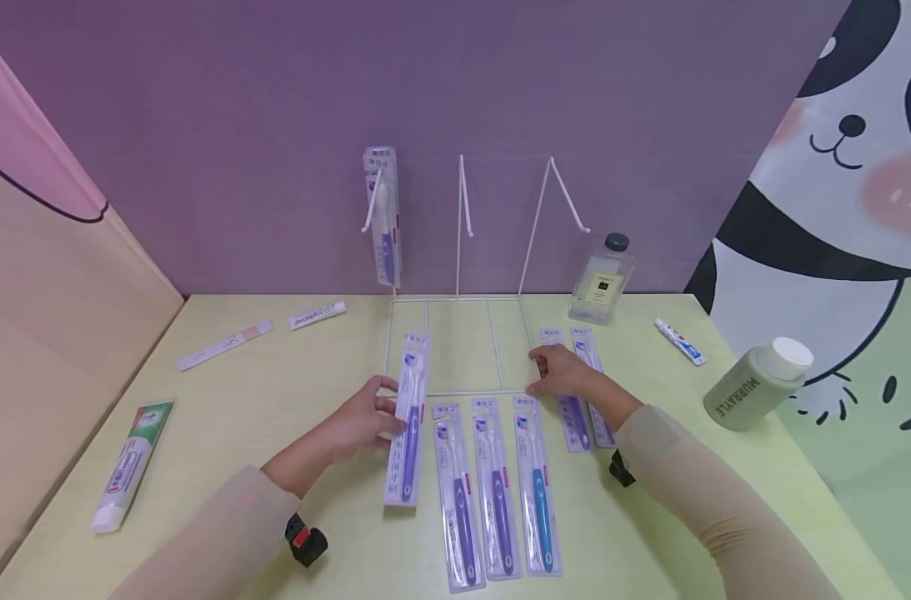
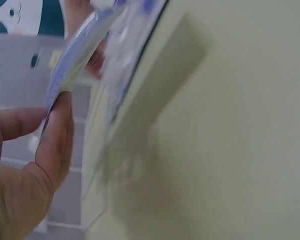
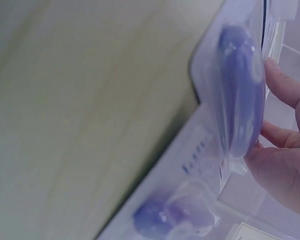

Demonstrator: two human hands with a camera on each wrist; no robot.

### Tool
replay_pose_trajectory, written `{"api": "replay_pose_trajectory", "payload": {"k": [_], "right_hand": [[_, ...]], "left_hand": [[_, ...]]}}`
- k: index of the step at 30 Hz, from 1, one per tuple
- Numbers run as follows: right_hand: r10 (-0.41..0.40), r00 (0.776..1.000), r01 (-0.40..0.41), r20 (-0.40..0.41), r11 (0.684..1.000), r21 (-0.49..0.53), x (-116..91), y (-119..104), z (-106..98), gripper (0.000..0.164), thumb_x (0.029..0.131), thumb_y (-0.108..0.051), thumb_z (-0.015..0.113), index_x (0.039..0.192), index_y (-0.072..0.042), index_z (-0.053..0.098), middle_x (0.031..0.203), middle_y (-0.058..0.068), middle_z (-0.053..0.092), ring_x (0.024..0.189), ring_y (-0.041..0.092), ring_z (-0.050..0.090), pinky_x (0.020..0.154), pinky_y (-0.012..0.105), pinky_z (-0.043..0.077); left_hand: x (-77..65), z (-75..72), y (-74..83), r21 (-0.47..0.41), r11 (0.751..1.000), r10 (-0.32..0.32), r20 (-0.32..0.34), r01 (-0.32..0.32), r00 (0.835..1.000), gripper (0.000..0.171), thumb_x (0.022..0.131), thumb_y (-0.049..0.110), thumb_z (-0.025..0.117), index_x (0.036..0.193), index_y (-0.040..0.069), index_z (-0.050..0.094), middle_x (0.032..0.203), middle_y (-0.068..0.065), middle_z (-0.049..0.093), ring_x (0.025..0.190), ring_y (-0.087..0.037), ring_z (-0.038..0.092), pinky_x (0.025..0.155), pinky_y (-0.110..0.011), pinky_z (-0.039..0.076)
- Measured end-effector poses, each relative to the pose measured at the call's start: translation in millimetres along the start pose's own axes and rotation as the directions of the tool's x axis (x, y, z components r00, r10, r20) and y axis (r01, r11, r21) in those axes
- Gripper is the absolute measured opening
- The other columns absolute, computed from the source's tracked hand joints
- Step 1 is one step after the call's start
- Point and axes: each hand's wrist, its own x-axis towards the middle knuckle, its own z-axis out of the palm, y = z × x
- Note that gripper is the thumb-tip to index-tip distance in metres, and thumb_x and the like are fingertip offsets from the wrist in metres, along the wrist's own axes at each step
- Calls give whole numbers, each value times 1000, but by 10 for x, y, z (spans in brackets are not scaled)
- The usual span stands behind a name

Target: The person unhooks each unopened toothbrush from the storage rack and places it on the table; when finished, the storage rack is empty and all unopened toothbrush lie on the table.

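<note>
My left hand (image 1: 365, 421) pinches a packaged purple toothbrush (image 1: 408, 417) by its left edge, tilted up off the table. In the left wrist view, thumb and fingers lie on either side of the pack (image 2: 82, 57). My right hand (image 1: 563, 371) is at the front right corner of a white wire rack (image 1: 455, 392), thumb and forefinger apart; contact with the wire is unclear. Beneath and beside it lie two packaged purple toothbrushes (image 1: 593, 383), partly hidden. Purple-handled packs (image 1: 494, 492) and a blue-handled one (image 1: 539, 492) lie in front of the rack.
Toothbrush packs (image 1: 383, 217) hang on the rack's left hook; its middle hook (image 1: 466, 200) and right hook (image 1: 571, 200) stick forward. Toothpaste tubes (image 1: 132, 467) (image 1: 680, 342), a small box (image 1: 317, 315), a flat strip (image 1: 225, 345), a clear bottle (image 1: 602, 283) and a green-grey bottle (image 1: 755, 387) surround it.
</note>
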Motion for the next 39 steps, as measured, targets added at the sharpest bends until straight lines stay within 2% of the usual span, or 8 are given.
{"api": "replay_pose_trajectory", "payload": {"k": [7, 17, 19, 22, 24, 26, 34, 39], "right_hand": [[16, 1000, -16, 14, 1000, 12, -7, -14, -9, 73, 72, -23, 77, 131, 2, 42, 104, 8, 49, 93, 21, 44, 85, 36, 38], [-2, 1000, 1, 17, 999, 37, -2, -15, -33, 72, 72, -20, 77, 130, 5, 42, 104, 9, 48, 92, 22, 44, 85, 36, 38], [1, 1000, -1, 15, 1000, 27, 0, -16, -32, 72, 72, -21, 77, 130, 4, 42, 102, 9, 48, 91, 22, 44, 84, 35, 38], [6, 1000, -6, 18, 1000, 21, 4, -7, -25, 72, 72, -21, 77, 131, 3, 42, 100, 8, 48, 90, 21, 43, 82, 35, 37], [6, 1000, -7, 22, 1000, 26, 5, 2, -21, 72, 73, -21, 77, 131, 3, 42, 102, 8, 48, 91, 21, 43, 83, 35, 37], [5, 1000, -6, 22, 999, 38, 7, 10, -21, 73, 72, -21, 77, 130, 4, 42, 104, 9, 48, 92, 22, 43, 84, 35, 37], [-9, 1000, 8, 20, 999, 45, 3, -14, -16, 73, 71, -20, 78, 130, 5, 42, 102, 9, 48, 92, 22, 44, 85, 36, 37], [-2, 1000, 2, 10, 1000, 26, -4, -30, -20, 73, 71, -20, 78, 129, 5, 43, 100, 8, 48, 91, 21, 43, 84, 36, 37]], "left_hand": [[-375, 124, -258, 15, 997, -80, 86, 79, 993, 51, 80, -9, 57, 118, 1, 24, 97, -19, 49, 74, -26, 60, 59, -39, 51], [-462, 253, -326, 86, 992, -94, 85, 87, 992, 50, 78, -10, 59, 113, -5, 24, 91, -20, 48, 68, -26, 60, 56, -39, 51], [-482, 260, -291, 201, 975, -106, 56, 93, 993, 50, 78, -5, 63, 112, -6, 26, 85, -18, 52, 61, -25, 60, 54, -37, 51], [-486, 235, -189, 421, 899, -134, 0, 122, 991, 55, 78, 8, 69, 114, -7, 31, 73, -15, 54, 52, -23, 57, 49, -34, 49], [-441, 182, -91, 538, 831, -146, -34, 141, 989, 59, 78, 17, 70, 117, -7, 33, 69, -14, 54, 48, -23, 55, 48, -32, 48], [-335, 97, 39, 576, 803, -145, -58, 151, 988, 62, 79, 21, 69, 121, -6, 32, 71, -16, 54, 52, -24, 55, 49, -32, 49], [276, -327, 607, 412, 910, 5, -137, 52, 990, 53, 86, 14, 61, 125, -3, 28, 106, -22, 51, 86, -36, 57, 58, -33, 52], [632, -496, 872, 410, 904, 225, -215, -122, 950, 46, 88, 9, 56, 125, -5, 31, 112, -21, 47, 88, -35, 57, 62, -34, 52]]}}
